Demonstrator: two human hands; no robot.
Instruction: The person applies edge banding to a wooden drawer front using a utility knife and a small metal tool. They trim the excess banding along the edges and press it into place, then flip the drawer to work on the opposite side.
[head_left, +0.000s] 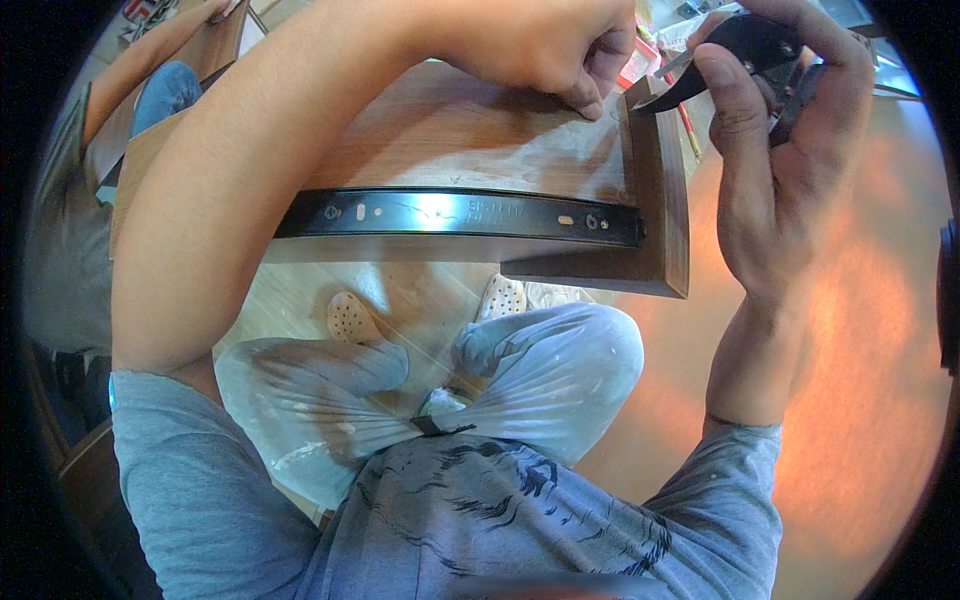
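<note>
A wooden drawer point(440, 130) stands on its side in front of me, with its front panel point(660, 220) at the right. Along the near edge of its upper side runs a black metal drawer slide point(520, 215), fixed with screws. My left hand point(545, 50) reaches across the drawer, fingers curled in and resting near the far right corner; what they hold, if anything, is hidden. My right hand point(770, 170) grips a black hand tool with a pointed metal blade point(765, 50). Its tip lies at the top edge of the front panel, just right of my left fingers.
At the far left another person sits, an arm point(150, 65) over another wooden piece point(200, 35). My legs point(560, 360) are folded below the drawer, near a perforated clog point(350, 318). Red and white items point(640, 60) lie beyond the drawer. An orange-lit floor point(850, 350) spreads at right.
</note>
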